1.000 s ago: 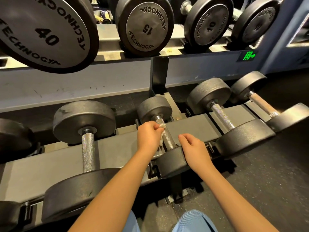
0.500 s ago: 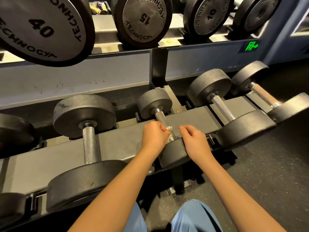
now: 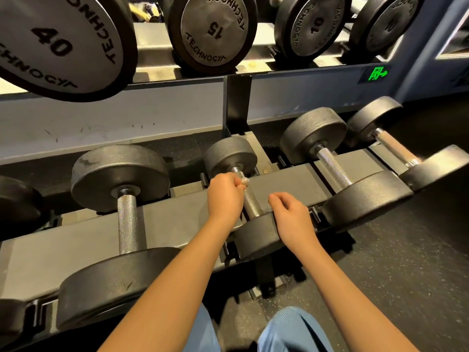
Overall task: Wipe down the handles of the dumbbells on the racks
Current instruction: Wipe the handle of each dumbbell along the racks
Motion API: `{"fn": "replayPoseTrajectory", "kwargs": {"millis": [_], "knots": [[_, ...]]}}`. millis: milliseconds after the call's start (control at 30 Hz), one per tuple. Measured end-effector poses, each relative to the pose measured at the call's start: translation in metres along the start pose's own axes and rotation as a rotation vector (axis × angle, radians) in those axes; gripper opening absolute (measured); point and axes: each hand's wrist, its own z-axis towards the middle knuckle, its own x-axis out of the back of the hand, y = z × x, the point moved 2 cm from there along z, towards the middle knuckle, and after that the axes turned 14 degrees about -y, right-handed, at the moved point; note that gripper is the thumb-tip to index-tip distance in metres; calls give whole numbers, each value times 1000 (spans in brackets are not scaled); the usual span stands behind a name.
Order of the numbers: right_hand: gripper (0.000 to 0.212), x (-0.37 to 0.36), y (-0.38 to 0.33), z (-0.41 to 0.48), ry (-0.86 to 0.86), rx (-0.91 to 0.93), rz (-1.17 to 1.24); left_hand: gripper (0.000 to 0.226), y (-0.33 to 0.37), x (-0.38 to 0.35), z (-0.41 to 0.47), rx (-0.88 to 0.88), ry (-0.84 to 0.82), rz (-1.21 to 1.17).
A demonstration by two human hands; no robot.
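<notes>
A small dumbbell with a knurled steel handle point(image 3: 252, 203) lies across the lower rack point(image 3: 291, 184), one black head at the back and one at the front. My left hand point(image 3: 224, 196) pinches a small white wipe point(image 3: 244, 180) against the far end of that handle. My right hand point(image 3: 293, 219) rests on the near head point(image 3: 256, 237) of the same dumbbell, fingers bent over its top edge.
Larger dumbbells point(image 3: 127, 219) lie to the left, and two more point(image 3: 332, 166) point(image 3: 396, 148) to the right on the same rack. An upper shelf holds heavy dumbbells marked 40 point(image 3: 55, 44), 15 point(image 3: 213, 31) and 10 point(image 3: 312, 24). Dark speckled floor point(image 3: 406, 262) lies at right.
My left hand slid the wipe from the near part of the handle back up to its far end. My right hand stayed on the near head.
</notes>
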Motion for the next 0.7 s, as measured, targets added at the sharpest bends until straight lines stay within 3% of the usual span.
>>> {"fn": "replayPoseTrajectory", "kwargs": {"millis": [233, 400, 500, 600, 700], "knots": [[28, -2, -6, -4, 8, -29, -28, 20, 8, -9, -15, 13, -272, 281], [27, 5, -7, -10, -32, 11, -43, 43, 6, -4, -16, 24, -314, 158], [29, 36, 0, -6, 44, 74, -277, 37, 10, -2, -14, 16, -250, 106], [27, 84, 6, 4, 259, 141, -541, 21, 20, -6, -13, -12, -223, 51], [30, 134, 24, 18, 377, -10, -866, 22, 36, -14, -10, -72, -217, 8]]}}
